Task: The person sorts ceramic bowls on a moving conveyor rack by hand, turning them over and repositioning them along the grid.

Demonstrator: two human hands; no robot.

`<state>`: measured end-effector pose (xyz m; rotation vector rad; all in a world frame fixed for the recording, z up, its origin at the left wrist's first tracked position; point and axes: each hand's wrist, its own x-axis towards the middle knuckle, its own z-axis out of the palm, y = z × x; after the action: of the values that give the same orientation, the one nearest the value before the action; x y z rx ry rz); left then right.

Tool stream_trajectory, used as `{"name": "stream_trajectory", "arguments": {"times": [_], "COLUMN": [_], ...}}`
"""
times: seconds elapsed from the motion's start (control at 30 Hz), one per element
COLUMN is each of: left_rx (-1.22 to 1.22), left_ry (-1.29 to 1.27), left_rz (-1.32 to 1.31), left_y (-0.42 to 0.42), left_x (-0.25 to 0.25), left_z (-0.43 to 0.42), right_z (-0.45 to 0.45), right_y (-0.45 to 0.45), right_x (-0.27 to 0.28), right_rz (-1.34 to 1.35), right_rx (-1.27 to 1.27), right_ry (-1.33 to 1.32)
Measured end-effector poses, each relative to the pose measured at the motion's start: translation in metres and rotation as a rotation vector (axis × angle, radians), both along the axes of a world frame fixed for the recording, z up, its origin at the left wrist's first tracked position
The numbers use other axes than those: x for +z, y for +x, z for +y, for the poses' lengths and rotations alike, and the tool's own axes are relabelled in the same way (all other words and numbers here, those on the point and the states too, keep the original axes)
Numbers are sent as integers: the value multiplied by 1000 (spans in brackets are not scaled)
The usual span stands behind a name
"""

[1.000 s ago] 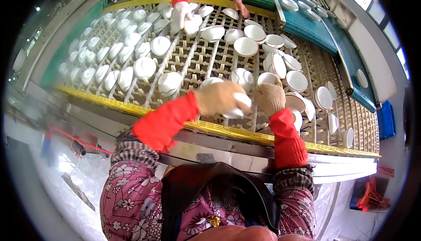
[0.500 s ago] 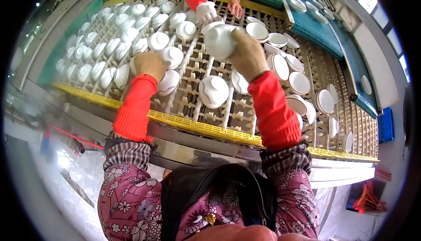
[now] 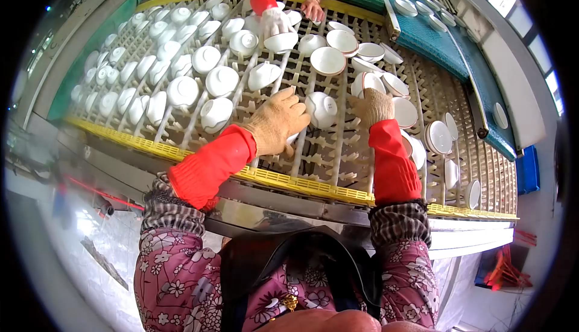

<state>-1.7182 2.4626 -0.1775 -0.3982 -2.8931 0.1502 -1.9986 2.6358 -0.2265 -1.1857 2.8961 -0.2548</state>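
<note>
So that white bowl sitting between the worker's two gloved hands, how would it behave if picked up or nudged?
The white bowl looks like glazed ceramic, so it is probably stiff and apt to chip if knocked. Its smooth, shiny wall may be slippery. Round, it might roll if nudged, but the pegged rack beneath would likely check that.

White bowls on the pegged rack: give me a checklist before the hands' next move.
1. Hand protection: ok; left hand and right hand are gloved.
2. Left hand's hold: cannot tell; its palm side is hidden.
3. Right hand's hold: cannot tell; its fingertips are hidden.
4. Bowl between the hands in view: ok; its underside shows.
5. Co-worker's gloved hand apart from these hands: ok; it is farther back.
6. All bowls underside up: not ok; the brown-rimmed bowl shows its inside.
</note>
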Motion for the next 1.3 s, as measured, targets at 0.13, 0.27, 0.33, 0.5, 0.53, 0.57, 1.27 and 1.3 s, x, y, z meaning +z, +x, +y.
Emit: {"name": "stream_trajectory", "arguments": {"times": [0.13, 0.27, 0.33, 0.5, 0.53, 0.57, 1.27, 1.3], "left_rx": [61, 291, 588, 629, 753, 798, -135, 13], "left_ry": [103, -13, 16, 53, 131, 91, 293, 396], "left_rz": [62, 171, 190, 365, 79, -177, -56, -118], "left_y": [-1, -6, 5, 34, 35, 33, -37, -38], "left_x": [-5, -10, -13, 8, -5, 10, -42, -30], "left_z": [-11, -30, -46, -60, -61, -46, 80, 82], "right_z": [26, 54, 54, 56, 50, 44, 87, 87], "right_y": [20, 45, 68, 81, 74, 66, -53, -58], "right_x": [43, 59, 79, 64, 63, 62, 31, 28], "right_rz": [-327, -428, -722, -661, -361, -56, -8, -1], "right_rx": [-38, 149, 61, 394, 638, 813, 167, 176], "right_ry": [-127, -38, 7, -112, -111, -158, 69, 120]}}
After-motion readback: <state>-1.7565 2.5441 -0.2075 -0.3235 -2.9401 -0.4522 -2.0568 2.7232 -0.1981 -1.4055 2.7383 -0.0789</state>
